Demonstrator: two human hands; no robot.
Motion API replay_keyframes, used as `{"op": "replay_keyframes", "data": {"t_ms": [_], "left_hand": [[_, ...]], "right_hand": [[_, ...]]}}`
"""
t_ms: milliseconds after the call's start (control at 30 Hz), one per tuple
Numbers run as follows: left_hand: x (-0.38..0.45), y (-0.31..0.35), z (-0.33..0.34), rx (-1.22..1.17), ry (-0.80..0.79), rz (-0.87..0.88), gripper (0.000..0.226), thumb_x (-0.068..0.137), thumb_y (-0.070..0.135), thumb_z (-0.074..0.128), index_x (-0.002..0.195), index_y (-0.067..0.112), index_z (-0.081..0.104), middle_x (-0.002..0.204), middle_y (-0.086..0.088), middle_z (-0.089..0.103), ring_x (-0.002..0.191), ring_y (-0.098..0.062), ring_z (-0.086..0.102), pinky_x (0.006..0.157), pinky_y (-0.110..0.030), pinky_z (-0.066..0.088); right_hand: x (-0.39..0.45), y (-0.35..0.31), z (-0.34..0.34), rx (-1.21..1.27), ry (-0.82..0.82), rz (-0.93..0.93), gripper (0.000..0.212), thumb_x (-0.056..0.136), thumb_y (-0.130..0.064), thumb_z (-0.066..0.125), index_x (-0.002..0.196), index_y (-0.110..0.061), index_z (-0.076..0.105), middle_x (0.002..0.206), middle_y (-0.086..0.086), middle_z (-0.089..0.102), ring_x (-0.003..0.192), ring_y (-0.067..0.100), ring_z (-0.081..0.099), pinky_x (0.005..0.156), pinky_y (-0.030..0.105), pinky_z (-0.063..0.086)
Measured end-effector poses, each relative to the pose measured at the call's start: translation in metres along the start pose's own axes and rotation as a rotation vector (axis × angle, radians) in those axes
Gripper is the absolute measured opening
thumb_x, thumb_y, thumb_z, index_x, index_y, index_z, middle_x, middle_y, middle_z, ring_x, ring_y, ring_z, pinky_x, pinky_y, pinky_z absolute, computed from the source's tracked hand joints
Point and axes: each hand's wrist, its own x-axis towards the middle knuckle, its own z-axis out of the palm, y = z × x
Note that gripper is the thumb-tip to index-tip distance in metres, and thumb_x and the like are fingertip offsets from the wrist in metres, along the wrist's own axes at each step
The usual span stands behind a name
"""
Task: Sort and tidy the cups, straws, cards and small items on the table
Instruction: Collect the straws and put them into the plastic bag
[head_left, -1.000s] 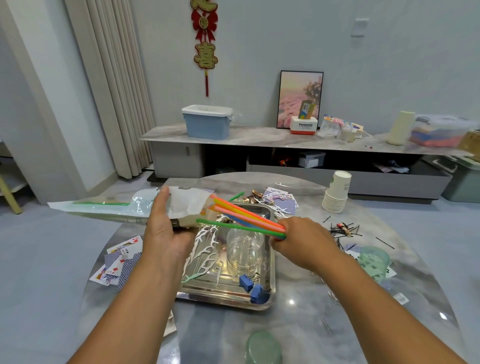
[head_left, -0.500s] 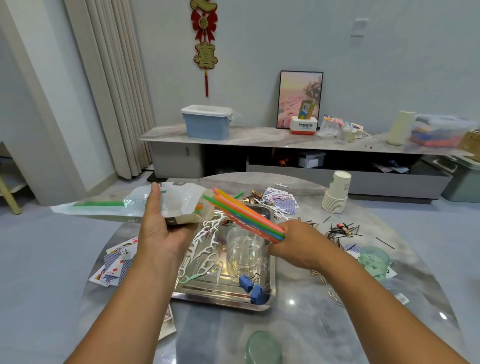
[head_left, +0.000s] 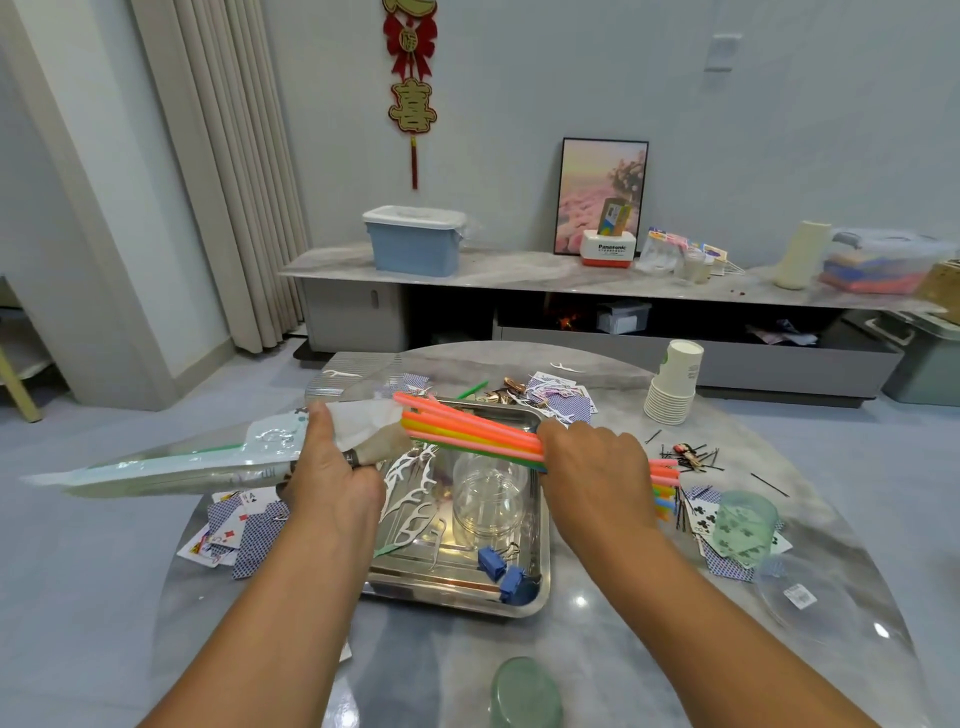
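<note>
**Straws at the mouth of the bag**

Both hands are up over the bench. The left hand grips a long clear bag near its open end, thumb on top and fingers curled underneath, and the bag stretches away to the left, roughly level. One green straw shows inside it.

The right hand is wrapped around a bundle of straws, pink, orange, yellow and green, fingers curled over the top. The bundle's left tips sit right at the bag's crumpled white mouth, and the other ends poke out past the hand to the right. Whether the tips are inside the opening or only against it is hard to tell.

Below the hands sits a steel tray holding clear cups, white cut-out shapes and two blue clips at its near right corner.

Playing cards lie scattered left of the tray, and more sit at the far side and on the right. A green cup stands on the right-hand cards. A stack of paper cups stands at the far right, well apart from the tray, with dark hairpins strewn between it and the green cup. Another green cup sits at the near edge.
</note>
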Motion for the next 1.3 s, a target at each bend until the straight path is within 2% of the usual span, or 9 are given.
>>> {"op": "replay_keyframes", "data": {"t_ms": [133,267,500,567,667,867,1067,1133,1300], "left_hand": [[-0.004,0.003,0.002,-0.069,-0.009,-0.015,0.046,0.091,0.038,0.073,0.128,0.015,0.061,0.117,-0.001,0.072,0.11,-0.022,0.069,0.095,-0.039,0.055],[-0.011,0.005,0.004,-0.135,-0.017,-0.065,0.035,0.09,0.05,0.07,0.112,0.023,0.067,0.101,0.007,0.072,0.097,-0.013,0.069,0.06,-0.025,0.057],[-0.015,0.006,0.007,-0.126,-0.035,-0.063,0.04,0.089,0.054,0.07,0.114,0.023,0.067,0.085,0.005,0.075,0.085,-0.011,0.07,0.067,-0.024,0.059],[-0.014,0.005,0.006,-0.12,-0.059,-0.041,0.039,0.089,0.048,0.072,0.117,0.02,0.067,0.097,0.003,0.075,0.092,-0.014,0.072,0.082,-0.032,0.06],[-0.012,0.002,0.006,-0.062,-0.105,-0.03,0.03,0.092,0.04,0.071,0.107,0.015,0.065,0.101,-0.002,0.074,0.086,-0.018,0.072,0.068,-0.039,0.059],[-0.03,-0.035,0.002,0.137,-0.282,-0.18,0.029,0.086,0.027,0.075,0.102,0.004,0.065,0.088,-0.012,0.078,0.075,-0.025,0.077,0.061,-0.044,0.063],[-0.035,-0.051,0.002,0.218,-0.416,-0.415,0.061,0.08,0.037,0.081,0.127,0.002,0.062,0.119,-0.028,0.069,0.105,-0.046,0.069,0.088,-0.061,0.056],[-0.031,-0.043,0.003,0.181,-0.393,-0.524,0.065,0.077,0.048,0.082,0.113,-0.005,0.071,0.115,-0.031,0.069,0.1,-0.052,0.069,0.081,-0.071,0.053],[-0.022,-0.033,0.001,0.27,-0.148,-0.411,0.034,0.082,0.021,0.08,0.111,0.006,0.071,0.101,-0.02,0.076,0.086,-0.035,0.076,0.078,-0.055,0.06]], "right_hand": [[-0.001,-0.003,0.002,0.01,0.02,0.014,0.017,0.095,-0.013,0.053,0.104,-0.026,0.05,0.09,-0.001,0.061,0.073,0.026,0.046,0.067,0.036,0.029],[-0.003,-0.007,0.003,0.044,0.047,0.01,0.018,0.094,-0.012,0.054,0.102,-0.027,0.048,0.087,-0.002,0.058,0.07,0.026,0.039,0.067,0.036,0.027],[-0.005,-0.009,0.006,0.077,0.167,-0.014,0.021,0.087,-0.011,0.068,0.101,-0.023,0.058,0.078,0.0,0.056,0.063,0.026,0.043,0.062,0.034,0.028],[-0.003,-0.006,0.008,0.273,0.095,0.09,0.013,0.096,-0.029,0.063,0.098,-0.029,0.05,0.077,-0.009,0.049,0.065,0.022,0.047,0.061,0.034,0.029],[0.003,-0.003,0.008,0.726,-0.001,0.325,0.024,0.095,-0.046,0.064,0.089,-0.028,0.05,0.066,-0.01,0.052,0.054,0.011,0.048,0.051,0.028,0.034],[0.015,-0.006,-0.007,1.656,-0.255,0.5,0.023,0.081,-0.026,0.085,0.094,-0.01,0.075,0.059,-0.003,0.056,0.049,0.009,0.051,0.05,0.025,0.049],[0.016,-0.002,-0.001,1.561,-0.085,0.448,0.009,0.08,-0.012,0.081,0.087,-0.013,0.075,0.06,-0.005,0.062,0.052,0.009,0.053,0.053,0.023,0.047],[0.016,0.006,-0.001,1.456,-0.034,0.331,0.013,0.082,-0.006,0.075,0.083,-0.019,0.075,0.064,-0.01,0.064,0.057,0.005,0.058,0.058,0.02,0.048],[0.014,0.006,-0.004,1.435,0.023,0.184,0.026,0.084,0.0,0.067,0.081,-0.025,0.075,0.082,0.0,0.069,0.065,0.006,0.058,0.06,0.016,0.049]]}}
